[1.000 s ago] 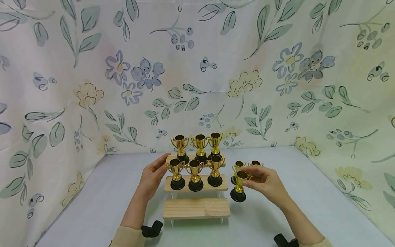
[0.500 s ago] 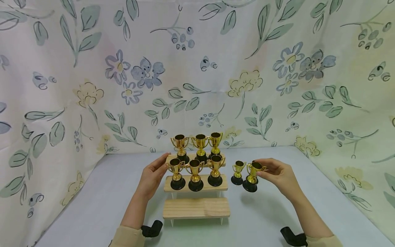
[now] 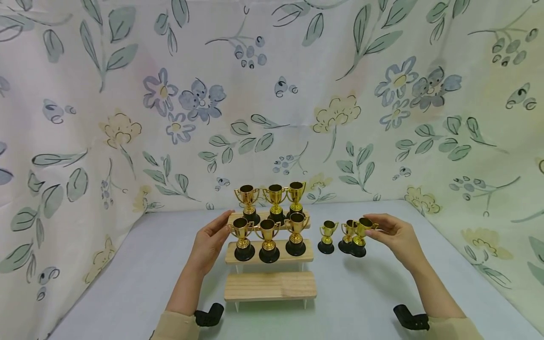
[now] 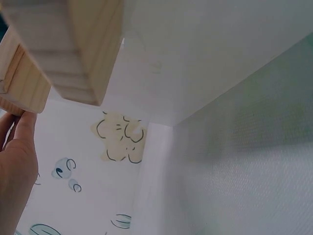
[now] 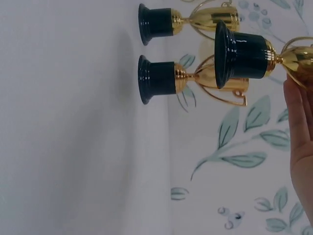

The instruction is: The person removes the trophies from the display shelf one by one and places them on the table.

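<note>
A three-step wooden stand (image 3: 270,285) sits mid-table, with three gold trophies on its top step (image 3: 275,198) and three on its middle step (image 3: 268,238); the bottom step is bare. My left hand (image 3: 222,225) rests with straight fingers against the stand's left end, whose underside (image 4: 63,49) shows above that hand (image 4: 17,161) in the left wrist view. My right hand (image 3: 376,227) pinches the cup of a gold trophy with a black base (image 3: 359,236) (image 5: 244,54), upright beside two loose trophies (image 3: 327,236) (image 3: 347,233). Whether its base touches the table I cannot tell.
The grey tabletop (image 3: 127,283) is walled by a floral cloth backdrop (image 3: 272,94) at the back and both sides. Black wrist-camera mounts sit at my left wrist (image 3: 208,315) and right wrist (image 3: 410,318). In the right wrist view, the two loose trophies (image 5: 161,81) stand behind the held one.
My right hand has carried its trophy to the right and farther back, from in front of the stand's right end to beside the two loose trophies. The left hand stayed put.
</note>
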`<state>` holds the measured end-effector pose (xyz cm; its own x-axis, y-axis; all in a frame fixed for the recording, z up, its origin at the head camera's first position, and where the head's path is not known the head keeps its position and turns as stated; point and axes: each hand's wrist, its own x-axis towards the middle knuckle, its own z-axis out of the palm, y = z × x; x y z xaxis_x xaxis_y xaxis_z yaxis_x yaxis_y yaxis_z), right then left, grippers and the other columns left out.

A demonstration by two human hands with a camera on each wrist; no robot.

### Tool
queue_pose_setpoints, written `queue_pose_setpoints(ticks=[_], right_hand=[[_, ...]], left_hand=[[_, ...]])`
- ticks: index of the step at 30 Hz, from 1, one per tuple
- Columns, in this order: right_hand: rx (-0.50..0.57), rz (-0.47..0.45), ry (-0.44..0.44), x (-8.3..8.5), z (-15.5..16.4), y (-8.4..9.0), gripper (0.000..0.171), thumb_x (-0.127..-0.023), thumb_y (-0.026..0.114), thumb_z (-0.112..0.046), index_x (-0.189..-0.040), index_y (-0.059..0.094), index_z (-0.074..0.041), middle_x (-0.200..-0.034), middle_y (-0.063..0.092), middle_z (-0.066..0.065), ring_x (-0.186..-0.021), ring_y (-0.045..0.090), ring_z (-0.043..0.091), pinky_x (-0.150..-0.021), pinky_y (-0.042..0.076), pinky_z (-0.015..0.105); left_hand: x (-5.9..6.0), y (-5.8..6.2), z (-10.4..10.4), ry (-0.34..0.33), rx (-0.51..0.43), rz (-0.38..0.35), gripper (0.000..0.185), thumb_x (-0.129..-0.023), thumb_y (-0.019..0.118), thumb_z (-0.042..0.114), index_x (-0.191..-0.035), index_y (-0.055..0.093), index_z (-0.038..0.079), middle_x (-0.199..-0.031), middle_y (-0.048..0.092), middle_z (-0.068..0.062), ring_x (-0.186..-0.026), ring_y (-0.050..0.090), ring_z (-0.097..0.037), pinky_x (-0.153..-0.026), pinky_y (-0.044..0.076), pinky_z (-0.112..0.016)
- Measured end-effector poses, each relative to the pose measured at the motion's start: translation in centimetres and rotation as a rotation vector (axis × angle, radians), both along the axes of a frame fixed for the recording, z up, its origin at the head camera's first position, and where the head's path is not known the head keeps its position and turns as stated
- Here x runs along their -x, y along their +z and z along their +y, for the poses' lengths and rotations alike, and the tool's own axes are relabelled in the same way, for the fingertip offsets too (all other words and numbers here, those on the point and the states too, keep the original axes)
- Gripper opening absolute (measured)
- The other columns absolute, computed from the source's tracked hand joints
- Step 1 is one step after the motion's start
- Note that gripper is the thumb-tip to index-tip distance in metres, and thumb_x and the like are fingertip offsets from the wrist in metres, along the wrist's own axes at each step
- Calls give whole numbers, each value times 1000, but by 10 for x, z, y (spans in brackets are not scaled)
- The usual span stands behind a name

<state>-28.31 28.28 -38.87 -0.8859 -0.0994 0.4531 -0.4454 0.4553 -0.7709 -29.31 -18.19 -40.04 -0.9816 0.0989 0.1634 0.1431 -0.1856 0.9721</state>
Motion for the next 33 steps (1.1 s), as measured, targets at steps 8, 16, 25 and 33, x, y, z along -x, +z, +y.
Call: queue_pose_setpoints(ticks=[8,16,25,33], right_hand=[[-22,-35,-34,4,11,-7,40,-90,73,-19,-124,65,-1,-107,62,-36,-97,61,-17,-80,54,7],[45,-72,-24,11,26,-17,42,-91,71,-15,-127,62,3,-106,65,-34,-91,67,-8,-78,56,10],[128,-88,-29,17,41,-32,42,-92,69,-13,-130,60,2,-108,66,-33,-94,65,-13,-79,54,7],[155,-112,-19,21,45,-37,43,-92,70,-11,-131,58,4,-106,67,-32,-92,65,-13,-78,55,7]], left_hand=[[0,-1,0,-7,15,24,57,-100,57,12,-152,36,3,-149,45,0,-124,55,7,-105,45,-9],[0,0,0,-5,5,9,55,-100,56,10,-152,38,5,-144,49,7,-124,55,7,-105,45,-9],[0,0,0,-6,10,19,56,-100,56,10,-152,37,3,-138,51,12,-125,55,6,-105,45,-9],[0,0,0,-4,26,19,56,-100,56,11,-152,37,5,-153,42,-3,-126,53,7,-105,44,-8]])
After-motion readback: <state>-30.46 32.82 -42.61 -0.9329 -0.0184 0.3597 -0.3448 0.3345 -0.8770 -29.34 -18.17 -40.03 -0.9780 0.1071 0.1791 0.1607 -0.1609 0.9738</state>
